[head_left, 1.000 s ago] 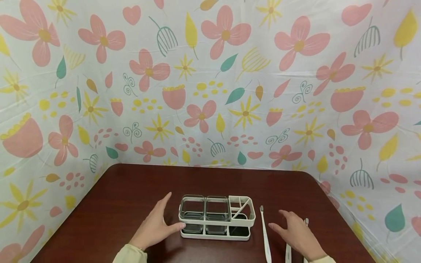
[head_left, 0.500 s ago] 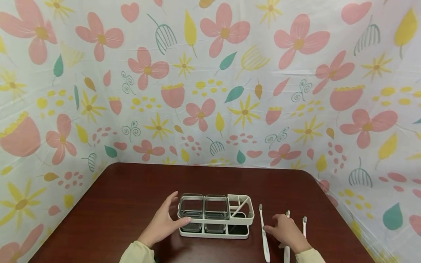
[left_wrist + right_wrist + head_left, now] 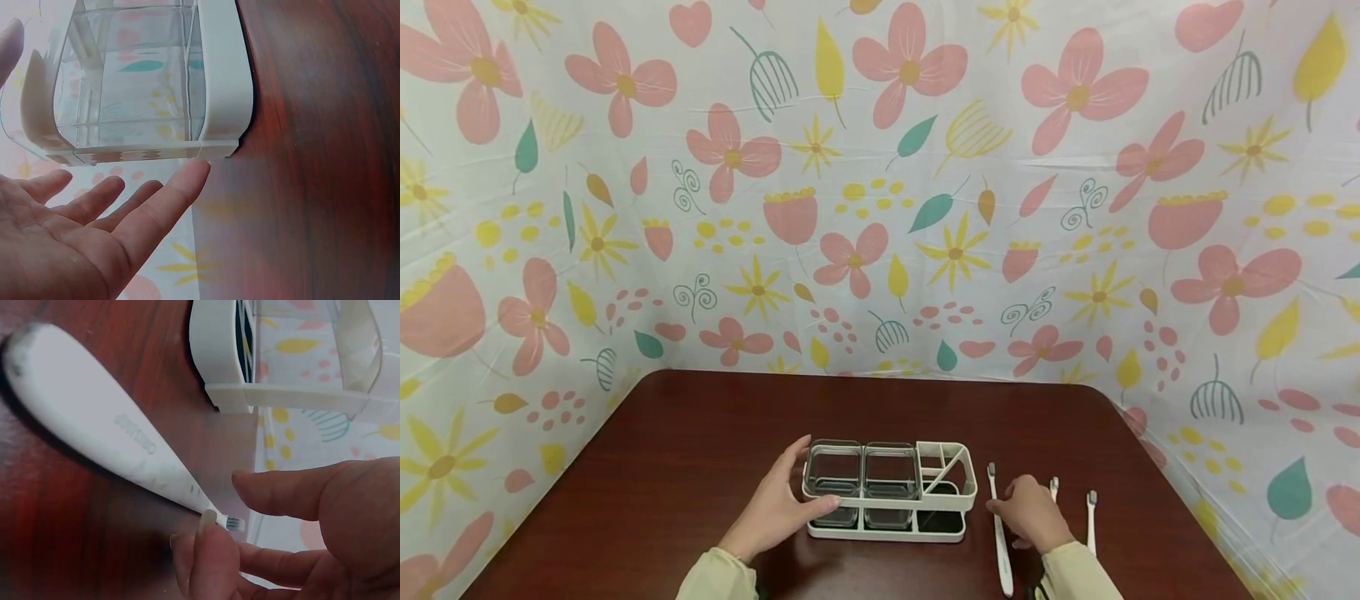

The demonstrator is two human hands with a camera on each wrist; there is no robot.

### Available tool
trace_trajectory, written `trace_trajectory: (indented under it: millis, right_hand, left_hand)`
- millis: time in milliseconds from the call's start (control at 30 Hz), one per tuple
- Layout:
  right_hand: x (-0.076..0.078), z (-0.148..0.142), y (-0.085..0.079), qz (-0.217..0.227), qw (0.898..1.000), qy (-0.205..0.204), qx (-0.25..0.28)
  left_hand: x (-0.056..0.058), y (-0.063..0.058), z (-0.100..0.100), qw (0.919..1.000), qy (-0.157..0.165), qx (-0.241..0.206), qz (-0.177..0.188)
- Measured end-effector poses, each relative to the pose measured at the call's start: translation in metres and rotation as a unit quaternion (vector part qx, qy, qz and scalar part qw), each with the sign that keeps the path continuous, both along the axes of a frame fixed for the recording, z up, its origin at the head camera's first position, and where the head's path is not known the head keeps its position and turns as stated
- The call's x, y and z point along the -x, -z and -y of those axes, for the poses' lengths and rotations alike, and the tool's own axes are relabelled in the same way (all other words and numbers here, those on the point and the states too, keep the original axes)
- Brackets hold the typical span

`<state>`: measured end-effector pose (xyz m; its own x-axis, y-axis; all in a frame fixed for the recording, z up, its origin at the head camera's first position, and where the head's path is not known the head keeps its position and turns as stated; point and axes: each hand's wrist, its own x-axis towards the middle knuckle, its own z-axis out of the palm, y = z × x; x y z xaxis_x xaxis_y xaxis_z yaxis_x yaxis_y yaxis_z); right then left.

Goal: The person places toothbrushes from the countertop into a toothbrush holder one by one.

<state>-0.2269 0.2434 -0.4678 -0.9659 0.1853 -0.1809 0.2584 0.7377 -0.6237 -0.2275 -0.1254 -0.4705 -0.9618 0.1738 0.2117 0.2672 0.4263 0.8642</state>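
Note:
My left hand is at the left end of a white toothbrush holder, thumb across its front and the other fingers behind. In the left wrist view those fingers are spread, with one fingertip right at the corner of the holder. Two clear cups sit in the holder. My right hand reaches over the nearest white toothbrush, which lies on the table. In the right wrist view a fingertip overlaps the neck of this toothbrush, while the thumb stands apart from it.
A second toothbrush shows only its head behind the right hand. A third toothbrush lies farther right. The dark red-brown table ends at a flowered cloth backdrop.
My right hand has moved left, from over the two right-hand toothbrushes to the one nearest the holder. My left hand has moved slightly right, closer in around the holder's end.

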Motion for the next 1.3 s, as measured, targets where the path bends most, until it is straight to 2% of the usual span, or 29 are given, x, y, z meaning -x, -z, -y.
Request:
trace_trajectory:
  millis: [200,500,767,1100,1300]
  right_hand:
    - [0.01,0.002,-0.002,0.005,1.0,0.001,-0.013]
    - [0.012,0.009,-0.007,0.0,1.0,-0.021,-0.018]
    - [0.015,0.012,-0.009,0.01,1.0,-0.009,-0.02]
    - [0.018,0.009,-0.008,0.027,1.0,-0.009,-0.009]
    - [0.023,0.008,-0.008,0.049,0.999,0.003,0.005]
  left_hand:
    - [-0.001,-0.001,-0.001,0.9999,-0.005,0.012,0.009]
    - [-0.001,-0.001,-0.001,0.9996,-0.003,0.025,0.014]
    - [-0.002,-0.001,-0.001,0.9999,-0.003,0.012,0.007]
    - [-0.003,-0.002,-0.002,0.9996,0.007,0.009,0.028]
    - [-0.001,-0.001,-0.001,0.9995,0.004,0.018,0.026]
